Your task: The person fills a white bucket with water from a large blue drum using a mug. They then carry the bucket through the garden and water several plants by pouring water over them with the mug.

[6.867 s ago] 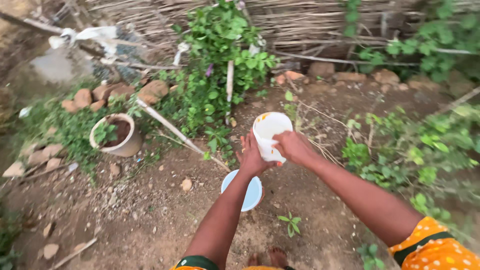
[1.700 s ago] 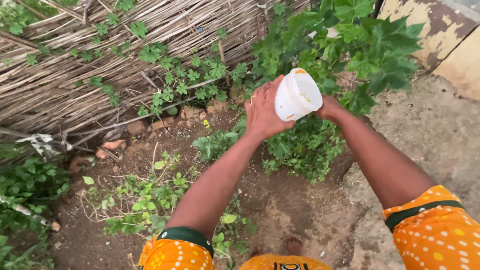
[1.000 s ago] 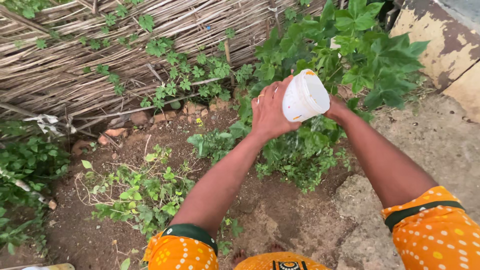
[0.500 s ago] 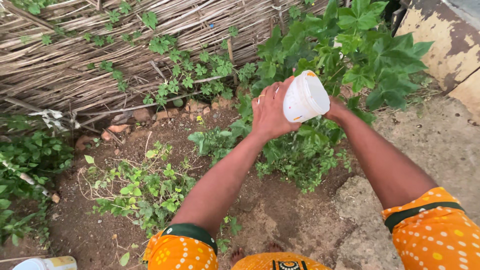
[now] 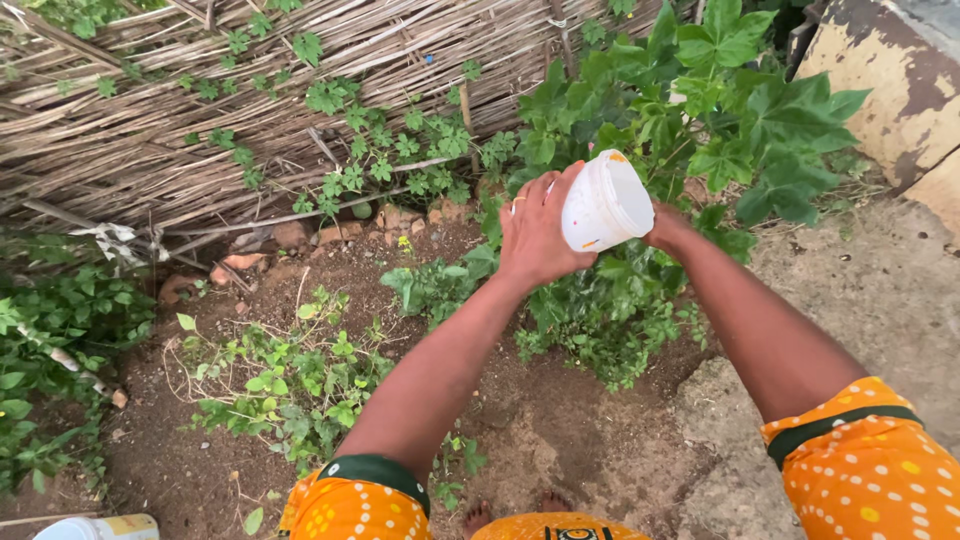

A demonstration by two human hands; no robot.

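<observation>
Left hand (image 5: 535, 232) is wrapped round the side of a white plastic tub (image 5: 603, 204), fingers curled on its near wall, a pale ring on one finger. Right hand (image 5: 664, 226) sits behind & under the tub, mostly hidden by it; only wrist & heel of palm show, so can't tell how its fingers lie, tho it looks pressed to the tub's far side. Tub is held up in the air betw. both hands, tipped over with its open mouth facing up-right, away from the person; a few orange & dark specks on the wall & rim. Contents can't be seen.

Just below the grip: a low, dense green bush (image 5: 610, 320) growing out of dark soil (image 5: 540, 430). Behind & to the right of the grip, a taller plant w/ broad lobed leaves (image 5: 760, 130). Left of the grip, small creeper leaves (image 5: 380, 160) climb a woven dry-stick fence (image 5: 150, 130); a row of reddish stones (image 5: 290, 240) lies at the fence foot. Lower left of the grip, a patch of small weeds (image 5: 290, 380). Right of the grip, pale sandy ground & a flat stone (image 5: 730, 440), and past that a peeling yellowish wall (image 5: 900, 90).

Both forearms reach out from orange dotted sleeves (image 5: 870, 470) w/ dark green trim. Bare toes (image 5: 480, 515) show at bottom edge. Far lower left, part of a white & yellow container (image 5: 95, 527).
</observation>
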